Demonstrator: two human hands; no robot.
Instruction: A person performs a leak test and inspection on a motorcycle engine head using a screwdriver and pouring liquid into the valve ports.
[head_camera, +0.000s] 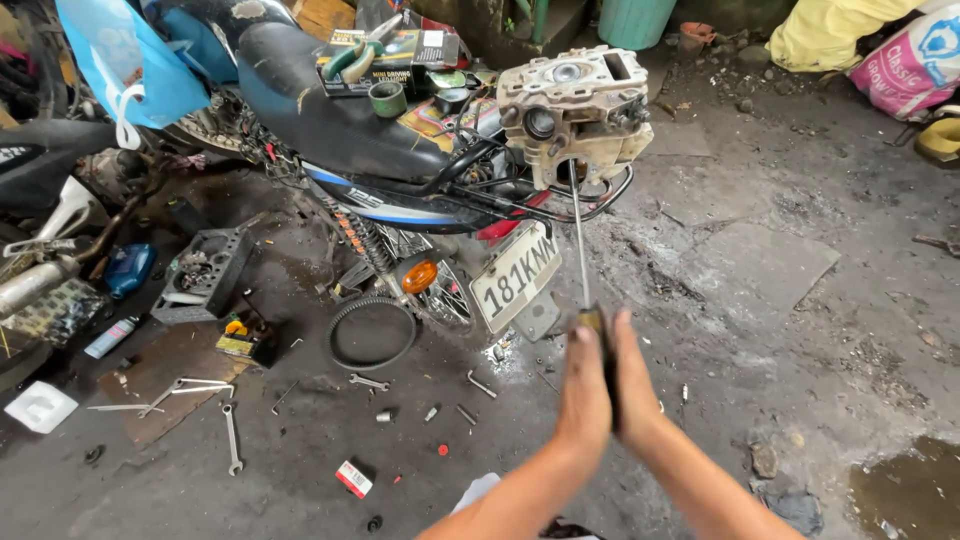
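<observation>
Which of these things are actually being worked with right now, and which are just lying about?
In use: left hand and right hand pressed around a long screwdriver, its tip in the engine part on the motorcycle's rear.

Lying about: wrenches, rubber belt, socket tray, spray can.

One motorcycle (330, 130) stands on the concrete floor, with one black seat (300, 95) and one white number plate (515, 275) at the rear. One orange indicator lamp (419, 276) shows beside the wheel. One pale metal engine part (575, 110) rests on the rear rack. Two hands are in view, a left hand (585, 385) and a right hand (635, 385), with one long screwdriver (580, 235) between their palms. One black rubber belt (372, 333) lies in a loop on the floor. At least three wrenches lie around it; one spanner (231, 438) is plainest. One grey parts tray (205, 272), one blue bottle (128, 268), one spray can (110, 337) and one small red and white box (353, 479) complete the count.
</observation>
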